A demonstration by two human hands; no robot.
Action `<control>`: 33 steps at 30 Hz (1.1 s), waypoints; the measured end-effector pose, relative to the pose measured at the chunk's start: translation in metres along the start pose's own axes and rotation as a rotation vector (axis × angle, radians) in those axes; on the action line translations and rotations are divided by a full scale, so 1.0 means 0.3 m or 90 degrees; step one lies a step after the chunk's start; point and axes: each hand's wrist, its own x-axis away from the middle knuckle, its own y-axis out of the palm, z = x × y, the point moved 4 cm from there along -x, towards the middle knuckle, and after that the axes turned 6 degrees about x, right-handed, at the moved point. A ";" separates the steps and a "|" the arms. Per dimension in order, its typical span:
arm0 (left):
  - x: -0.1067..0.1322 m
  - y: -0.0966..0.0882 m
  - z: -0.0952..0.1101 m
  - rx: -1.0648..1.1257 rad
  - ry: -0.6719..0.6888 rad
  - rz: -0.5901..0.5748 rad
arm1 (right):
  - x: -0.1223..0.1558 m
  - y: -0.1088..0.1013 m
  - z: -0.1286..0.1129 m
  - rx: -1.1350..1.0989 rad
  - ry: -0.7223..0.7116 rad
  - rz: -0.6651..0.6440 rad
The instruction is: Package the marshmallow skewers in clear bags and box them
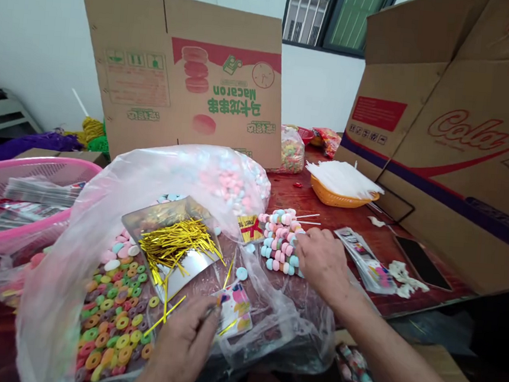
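My left hand [188,334] is closed at the near edge of the table, pinching a small printed plastic bag [235,311] by its left edge. Pink, blue and white candy skewers [280,241] lie stacked to the right of the middle. My right hand [322,256] reaches in from the right with curled fingers at the stack's right side; the fingertips are partly hidden. Gold twist ties [181,241] fill an open silver tray [189,274] left of centre. Ring-shaped candies [113,327] lie inside a large clear plastic bag [45,291].
A pink basket [38,163] holds flat packets at the left. An orange basket [340,198] carries white sticks. Printed bags [366,263] and a dark phone [424,262] lie at right. Cardboard boxes [228,28] stand behind. A lower box holds wrapped candy [360,381].
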 end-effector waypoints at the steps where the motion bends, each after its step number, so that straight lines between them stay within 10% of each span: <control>1: -0.006 0.002 -0.020 0.085 -0.107 0.003 | -0.031 -0.009 0.038 0.047 0.027 0.037; 9: 0.043 -0.020 -0.104 0.515 -0.587 0.122 | -0.042 0.013 0.135 0.266 0.025 0.137; 21: 0.082 -0.084 -0.124 0.633 -0.617 0.184 | -0.105 0.183 -0.319 0.161 -0.435 0.043; 26: 0.115 -0.111 -0.148 0.644 -0.609 0.225 | -0.126 0.245 -0.337 0.092 -0.507 -0.030; 33: 0.111 -0.090 -0.150 0.691 -0.585 0.197 | -0.127 0.121 -0.283 -0.143 -0.448 -0.008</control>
